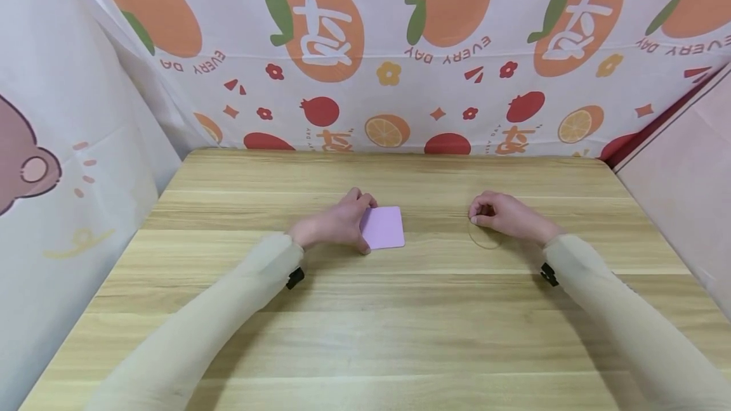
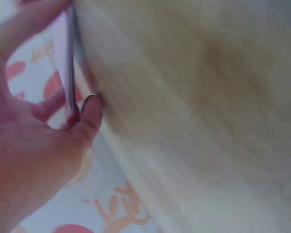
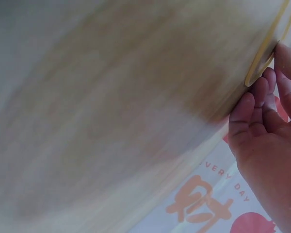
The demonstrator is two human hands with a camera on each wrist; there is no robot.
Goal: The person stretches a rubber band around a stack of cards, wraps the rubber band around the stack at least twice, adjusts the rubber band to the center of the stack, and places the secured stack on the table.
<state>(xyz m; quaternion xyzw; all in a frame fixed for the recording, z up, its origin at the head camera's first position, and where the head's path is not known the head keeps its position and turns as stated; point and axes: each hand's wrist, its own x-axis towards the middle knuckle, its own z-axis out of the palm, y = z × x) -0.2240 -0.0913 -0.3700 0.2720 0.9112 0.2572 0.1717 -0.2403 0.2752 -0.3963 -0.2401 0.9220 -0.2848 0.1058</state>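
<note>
A flat lilac square with rounded corners (image 1: 384, 228), like a card or thin stack of cards, is gripped along its left side by my left hand (image 1: 337, 221). From the left wrist view, the lilac square (image 2: 63, 53) appears nearly edge-on between thumb and fingers, with a thin dark edge. To the right, my right hand (image 1: 511, 215) pinches a thin yellow rubber band (image 3: 262, 46) between thumb and fingertips. The loop hangs below the fingers in the head view, apart from the lilac square.
Both hands are over a light wood-grain table (image 1: 400, 328). Behind its far edge hangs a white cloth printed with fruit (image 1: 354, 97). More cloth covers the left side (image 1: 103, 144), and a pale panel (image 1: 685, 189) stands at the right.
</note>
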